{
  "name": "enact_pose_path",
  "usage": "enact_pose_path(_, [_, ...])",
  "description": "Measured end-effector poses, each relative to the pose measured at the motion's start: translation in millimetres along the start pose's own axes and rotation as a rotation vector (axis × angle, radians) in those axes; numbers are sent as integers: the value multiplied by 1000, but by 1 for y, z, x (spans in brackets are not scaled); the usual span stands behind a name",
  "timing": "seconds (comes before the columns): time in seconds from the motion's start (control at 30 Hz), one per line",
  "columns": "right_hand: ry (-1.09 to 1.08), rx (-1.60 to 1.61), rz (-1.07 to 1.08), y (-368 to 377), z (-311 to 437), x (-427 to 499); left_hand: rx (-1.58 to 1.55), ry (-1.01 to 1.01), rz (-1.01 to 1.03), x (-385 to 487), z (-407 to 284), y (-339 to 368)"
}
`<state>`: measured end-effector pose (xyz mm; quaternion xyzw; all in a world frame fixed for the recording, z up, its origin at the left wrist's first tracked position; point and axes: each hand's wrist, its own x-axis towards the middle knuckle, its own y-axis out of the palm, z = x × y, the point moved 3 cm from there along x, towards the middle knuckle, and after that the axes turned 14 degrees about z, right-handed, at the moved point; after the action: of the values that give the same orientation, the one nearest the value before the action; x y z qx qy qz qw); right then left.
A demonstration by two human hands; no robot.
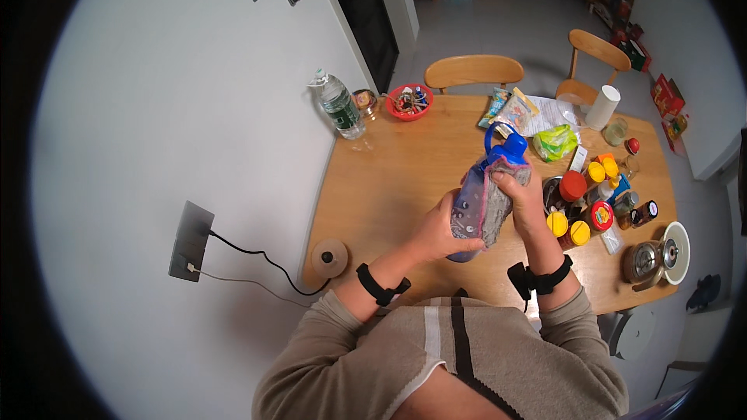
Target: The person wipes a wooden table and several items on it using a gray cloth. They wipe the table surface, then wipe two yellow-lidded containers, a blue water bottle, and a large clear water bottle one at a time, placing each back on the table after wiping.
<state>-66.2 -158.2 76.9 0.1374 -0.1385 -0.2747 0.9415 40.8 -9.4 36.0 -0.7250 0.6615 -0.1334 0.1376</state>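
A translucent blue plastic water bottle (467,216) with a bright blue cap and carrying loop is held tilted above the wooden table. My left hand (437,230) grips its lower part from the left. A grey cloth (498,210) with a pink edge lies against the bottle's right side. My right hand (522,189) presses that cloth to the bottle just below the cap, its thumb on top of the cloth. The fingers behind the bottle are hidden.
Jars with yellow and red lids (573,185) crowd the table's right side, by a glass kettle (645,262). A red basket (390,111) and a large water bottle (341,108) stand at the back left. Snack packets (515,114) lie at the back.
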Motion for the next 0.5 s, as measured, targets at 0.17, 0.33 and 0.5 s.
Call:
enact_pose_path(0.17, [59, 201, 273, -5, 12, 2, -688, 69, 346, -4, -7, 7])
enact_pose_path(0.33, [38, 260, 215, -6, 10, 3, -908, -5, 458, -4, -11, 0])
enact_pose_path(0.5, [-86, 58, -32, -10, 15, 6, -58, 57, 63, 0, -19, -17])
